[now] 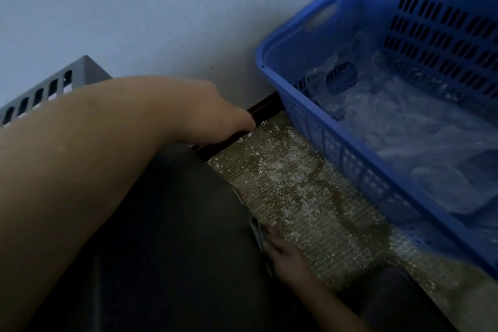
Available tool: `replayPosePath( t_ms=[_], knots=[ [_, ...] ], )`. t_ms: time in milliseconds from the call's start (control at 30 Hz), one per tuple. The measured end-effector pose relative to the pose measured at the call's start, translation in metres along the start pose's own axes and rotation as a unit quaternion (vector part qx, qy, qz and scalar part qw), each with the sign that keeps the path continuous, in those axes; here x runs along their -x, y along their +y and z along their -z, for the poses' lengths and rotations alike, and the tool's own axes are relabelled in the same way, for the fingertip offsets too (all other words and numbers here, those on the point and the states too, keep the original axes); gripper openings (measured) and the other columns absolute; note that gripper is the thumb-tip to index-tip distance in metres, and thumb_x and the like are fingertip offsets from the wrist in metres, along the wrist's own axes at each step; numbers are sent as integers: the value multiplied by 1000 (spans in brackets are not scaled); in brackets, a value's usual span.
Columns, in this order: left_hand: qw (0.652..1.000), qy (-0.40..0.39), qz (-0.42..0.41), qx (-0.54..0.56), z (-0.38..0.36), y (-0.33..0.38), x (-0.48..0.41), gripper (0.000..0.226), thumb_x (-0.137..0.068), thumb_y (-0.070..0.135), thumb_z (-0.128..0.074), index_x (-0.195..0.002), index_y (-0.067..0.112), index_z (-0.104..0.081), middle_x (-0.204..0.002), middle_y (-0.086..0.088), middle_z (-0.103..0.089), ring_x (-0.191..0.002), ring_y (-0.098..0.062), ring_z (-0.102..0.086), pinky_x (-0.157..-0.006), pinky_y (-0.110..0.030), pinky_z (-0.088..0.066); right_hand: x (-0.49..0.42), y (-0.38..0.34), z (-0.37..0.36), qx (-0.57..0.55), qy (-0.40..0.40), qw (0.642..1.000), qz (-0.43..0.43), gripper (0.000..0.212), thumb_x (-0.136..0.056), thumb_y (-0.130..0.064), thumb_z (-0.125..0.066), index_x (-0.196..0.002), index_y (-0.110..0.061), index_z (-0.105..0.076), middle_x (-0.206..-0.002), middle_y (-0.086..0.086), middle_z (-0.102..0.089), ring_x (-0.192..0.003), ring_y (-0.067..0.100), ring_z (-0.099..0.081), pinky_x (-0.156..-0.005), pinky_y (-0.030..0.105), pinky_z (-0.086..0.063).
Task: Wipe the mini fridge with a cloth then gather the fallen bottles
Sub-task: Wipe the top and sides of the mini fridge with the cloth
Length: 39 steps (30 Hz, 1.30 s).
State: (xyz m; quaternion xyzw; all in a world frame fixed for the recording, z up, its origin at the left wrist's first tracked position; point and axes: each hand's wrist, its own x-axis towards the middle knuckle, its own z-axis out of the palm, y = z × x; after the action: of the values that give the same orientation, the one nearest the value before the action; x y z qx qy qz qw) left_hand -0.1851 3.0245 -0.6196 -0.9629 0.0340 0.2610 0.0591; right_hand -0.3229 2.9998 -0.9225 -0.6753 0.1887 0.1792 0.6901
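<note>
The mini fridge is a dark grey box that fills the lower middle of the view. My left arm reaches across its top, and my left hand is curled over the far corner beside the wall, fingers hidden. My right hand lies against the fridge's right side, pressing a thin pale cloth along that edge. Clear plastic bottles lie heaped inside the blue basket on the right.
A grey slotted crate stands at the left against the pale wall. A dark baseboard runs along the wall's foot. The floor between fridge and basket is strewn with white flecks.
</note>
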Motion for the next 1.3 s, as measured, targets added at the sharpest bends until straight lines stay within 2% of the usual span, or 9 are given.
replayPosePath(
  t_ms=[200,367,467,600,733,867,1000,1133,1300],
  knots=[
    [997,56,-21,51,-1,3,-1,71,-82,66,-42,-125,11,-55,-126,-14,-58,-115,-33,-53,-100,-37,-38,63,-141,-17,-56,-43,925,374,42,-89,-25,-54,-131,-22,-50,-130,-15,-54,-124,-5,-47,-107,19,-34],
    [994,49,-36,86,-1,5,-1,76,-84,68,-34,-136,13,-46,-133,-14,-53,-121,-32,-50,-104,-39,-36,25,-9,1,-59,-30,993,96,27,-94,-20,-55,-111,-38,-64,-128,-2,-60,-104,-10,-53,-98,16,-42],
    [996,33,-56,58,-2,5,-1,74,-80,69,-39,-126,13,-55,-124,-13,-59,-113,-31,-54,-100,-38,-40,41,55,14,-43,19,999,-20,39,-86,-50,-57,-116,-27,-65,-119,-2,-65,-109,6,-57,-69,-4,-39],
    [996,20,-76,42,-1,7,3,68,-81,66,-43,-119,12,-59,-118,-11,-61,-109,-29,-56,-99,-38,-42,93,-38,11,-44,-4,986,159,29,-86,-33,-64,-94,-60,-61,-110,-40,-57,-109,-20,-50,-105,13,-35],
    [992,11,-118,47,-4,7,6,61,-81,63,-46,-98,8,-67,-104,-9,-66,-97,-26,-61,-96,-40,-46,139,-109,5,-43,-12,927,373,42,-89,-48,-51,-130,-50,-43,-136,-26,-49,-125,-6,-47,-104,11,-32],
    [985,-34,-155,65,-5,8,8,54,-83,59,-47,-99,11,-67,-97,-4,-68,-94,-20,-63,-94,-37,-45,95,-16,13,-74,-40,989,120,38,-90,-18,-60,-107,-53,-58,-117,-29,-57,-103,-27,-47,-102,10,-33],
    [976,-29,-170,131,-2,4,3,41,-89,48,-48,-102,13,-63,-97,-6,-66,-93,-20,-62,-86,-33,-37,102,87,30,-130,50,986,-93,36,-82,-25,-71,-111,-4,-67,-119,3,-64,-110,-1,-52,-79,-2,-38],
    [971,-30,-184,148,-2,4,1,39,-91,45,-49,-100,9,-63,-97,-9,-66,-93,-24,-62,-90,-34,-39,135,48,29,-107,24,992,-60,36,-89,1,-57,-90,-31,-73,-71,-38,-62,-74,-33,-48,-89,-2,-30],
    [954,2,-231,193,-3,5,21,34,-92,38,-51,-83,9,-65,-88,-12,-69,-89,-26,-64,-86,-35,-47,196,-41,26,-71,31,997,25,26,-83,-32,-68,-108,-39,-66,-115,-31,-61,-117,-14,-47,-101,5,-28]
  ],
)
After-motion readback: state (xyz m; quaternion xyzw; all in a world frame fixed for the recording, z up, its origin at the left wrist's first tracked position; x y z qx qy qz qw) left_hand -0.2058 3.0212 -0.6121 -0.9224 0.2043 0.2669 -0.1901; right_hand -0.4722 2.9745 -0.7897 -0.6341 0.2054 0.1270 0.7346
